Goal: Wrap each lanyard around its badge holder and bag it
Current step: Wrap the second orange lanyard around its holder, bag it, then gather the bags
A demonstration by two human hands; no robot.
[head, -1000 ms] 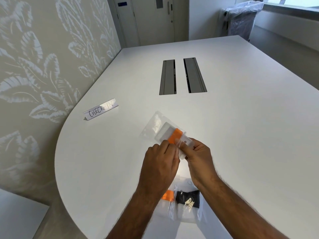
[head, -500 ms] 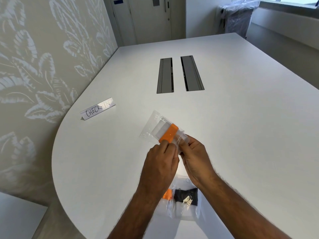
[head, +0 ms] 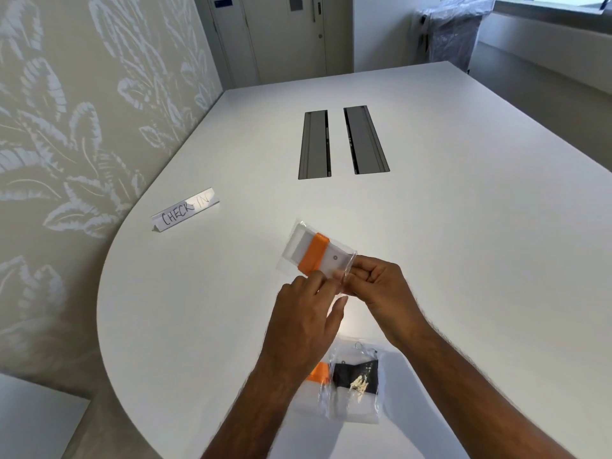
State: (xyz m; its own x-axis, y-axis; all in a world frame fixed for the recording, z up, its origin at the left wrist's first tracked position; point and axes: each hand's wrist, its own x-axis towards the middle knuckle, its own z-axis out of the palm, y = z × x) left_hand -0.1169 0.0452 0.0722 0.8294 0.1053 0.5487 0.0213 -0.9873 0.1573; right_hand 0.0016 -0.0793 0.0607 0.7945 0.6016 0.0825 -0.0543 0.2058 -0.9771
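Note:
A clear plastic bag (head: 299, 238) is held above the white table (head: 463, 260). Inside it sits a badge holder (head: 334, 258) with an orange lanyard (head: 314, 254) wound round its middle. My left hand (head: 306, 313) and my right hand (head: 377, 284) both pinch the bag's near open end, fingertips close together. Two more bagged badge holders lie near the table's front edge under my forearms: one with an orange lanyard (head: 319, 372), partly hidden by my left wrist, and one with a black lanyard (head: 356, 376).
A folded paper sign (head: 185, 212) reading CHECK IN stands at the left of the table. Two dark cable slots (head: 342, 140) are set into the middle. A patterned wall runs along the left; a bin with a plastic liner (head: 453, 31) stands at the far end.
The badge holder has slid deeper into the bag. Both hands have shifted a little to the right, and the bag's far end has swung round with them.

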